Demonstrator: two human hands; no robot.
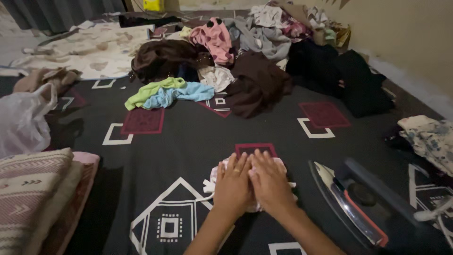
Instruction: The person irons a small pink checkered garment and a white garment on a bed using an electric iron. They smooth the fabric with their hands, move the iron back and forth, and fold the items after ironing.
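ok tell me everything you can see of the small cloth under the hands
The small pale pink cloth lies flat on the dark patterned bedspread, near the front edge of the view. It looks like soft, thin fabric, folded into a compact shape, with a whitish strip or tie poking out at its left side. Both hands press on it side by side, the left hand and right hand covering most of it, so only its edges show. An iron sits apart to its right.

A dark patterned bed sheet (pixel 188 141) carries everything. A clothes iron (pixel 351 200) lies just right of the right hand (pixel 270 182). A heap of clothes (pixel 245 61) sits well beyond it, folded blankets (pixel 37 193) far left.
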